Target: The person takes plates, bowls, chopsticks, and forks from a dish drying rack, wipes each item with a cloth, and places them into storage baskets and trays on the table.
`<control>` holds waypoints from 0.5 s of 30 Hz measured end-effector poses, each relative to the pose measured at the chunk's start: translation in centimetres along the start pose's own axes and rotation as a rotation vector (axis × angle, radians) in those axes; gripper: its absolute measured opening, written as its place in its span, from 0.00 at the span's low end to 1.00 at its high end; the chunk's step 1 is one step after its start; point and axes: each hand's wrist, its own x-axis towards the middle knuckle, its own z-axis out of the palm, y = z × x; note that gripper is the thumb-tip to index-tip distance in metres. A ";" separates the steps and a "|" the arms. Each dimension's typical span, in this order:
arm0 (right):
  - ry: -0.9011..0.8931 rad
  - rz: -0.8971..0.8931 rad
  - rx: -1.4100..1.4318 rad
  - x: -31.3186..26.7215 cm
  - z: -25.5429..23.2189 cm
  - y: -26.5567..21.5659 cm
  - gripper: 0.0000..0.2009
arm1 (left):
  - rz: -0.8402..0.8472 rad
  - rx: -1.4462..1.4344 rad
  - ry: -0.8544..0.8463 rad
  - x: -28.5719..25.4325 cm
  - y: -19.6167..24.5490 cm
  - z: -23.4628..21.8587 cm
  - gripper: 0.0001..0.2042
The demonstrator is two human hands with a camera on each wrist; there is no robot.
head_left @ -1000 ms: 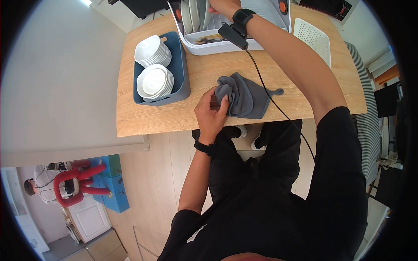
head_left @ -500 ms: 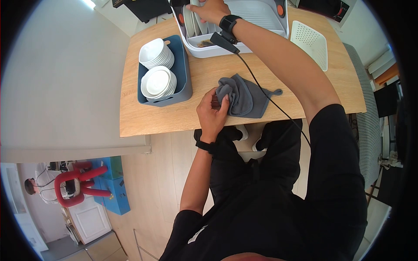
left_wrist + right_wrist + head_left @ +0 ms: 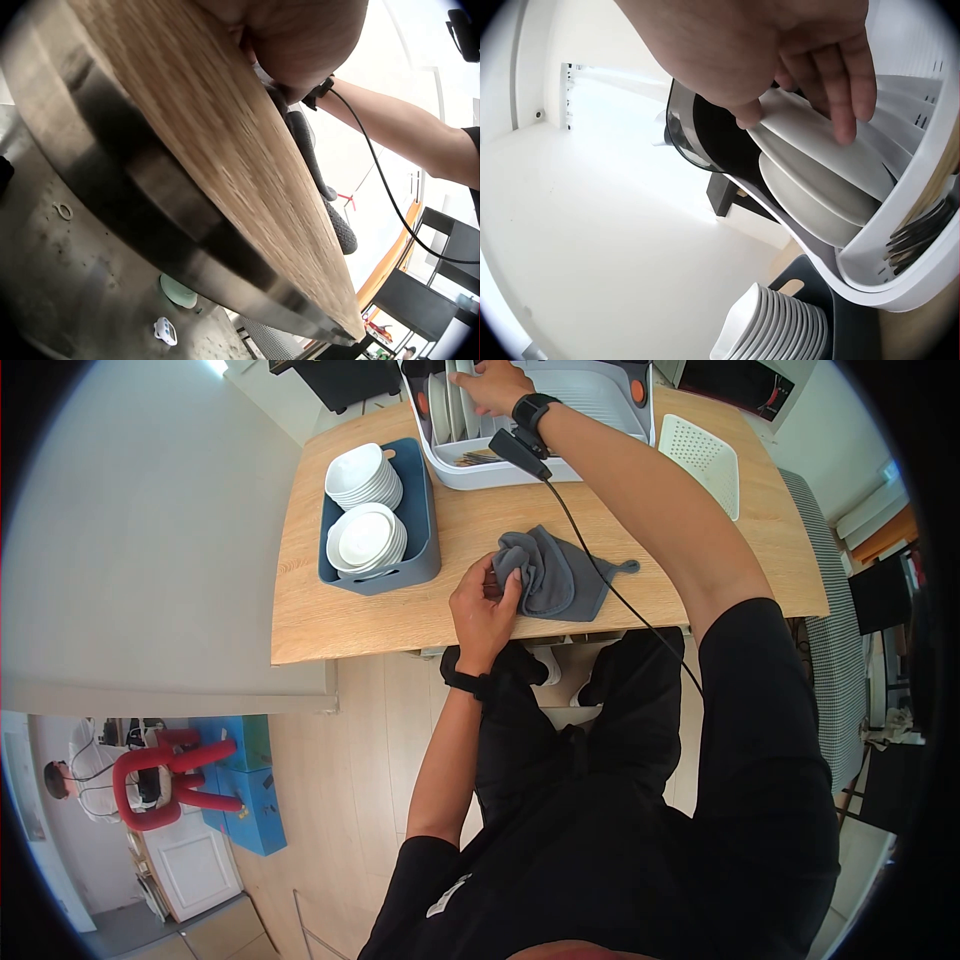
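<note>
My left hand [image 3: 483, 610] holds the bunched edge of a grey cloth [image 3: 548, 575] near the table's front edge, its thumb on the folds. In the left wrist view that hand [image 3: 304, 37] hides most of the cloth [image 3: 304, 142]. My right hand [image 3: 497, 387] is at the white dish rack [image 3: 520, 472], over plates standing on edge. In the right wrist view the right hand [image 3: 780, 60] has its thumb and fingers on opposite sides of the nearest white plate [image 3: 832, 142]. More plates [image 3: 802, 195] lean just behind it.
A blue-grey bin [image 3: 425, 550] with stacked white bowls [image 3: 365, 540] stands left on the table. Forks [image 3: 922, 232] and chopsticks lie in the rack's front tray. A white perforated basket [image 3: 705, 465] is at the right. A black cable [image 3: 610, 590] crosses above the cloth.
My right hand has shifted left along the rack, bringing a plate closer to the others, and then stayed about there. The left hand has kept its place on the cloth.
</note>
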 end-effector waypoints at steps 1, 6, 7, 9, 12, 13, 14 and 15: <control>-0.018 0.026 0.015 0.0 -0.4 -0.1 0.29 | -0.009 -0.003 -0.006 0.0 0.1 0.0 0.16; -0.038 0.044 0.005 0.5 -0.7 -0.5 0.29 | -0.016 -0.059 -0.003 0.1 -0.7 0.1 0.15; -0.037 0.065 0.000 0.8 -0.5 -0.6 0.29 | -0.014 -0.056 -0.008 0.1 -0.6 0.1 0.15; -0.038 0.081 -0.007 1.6 0.1 -0.5 0.29 | -0.011 -0.055 -0.009 -0.1 -0.4 0.0 0.15; -0.107 0.047 -0.052 3.4 1.1 0.2 0.29 | -0.019 -0.064 -0.008 -0.1 -0.3 0.0 0.15; -0.048 0.061 -0.015 4.1 1.9 0.7 0.31 | -0.026 -0.072 -0.017 0.0 -0.3 0.0 0.15; 0.008 0.076 0.021 4.8 2.7 1.3 0.33 | -0.036 -0.079 -0.025 0.0 -0.4 0.0 0.15; 0.006 0.072 0.019 4.5 2.4 0.9 0.33 | -0.037 -0.081 -0.021 -0.1 -0.4 0.0 0.15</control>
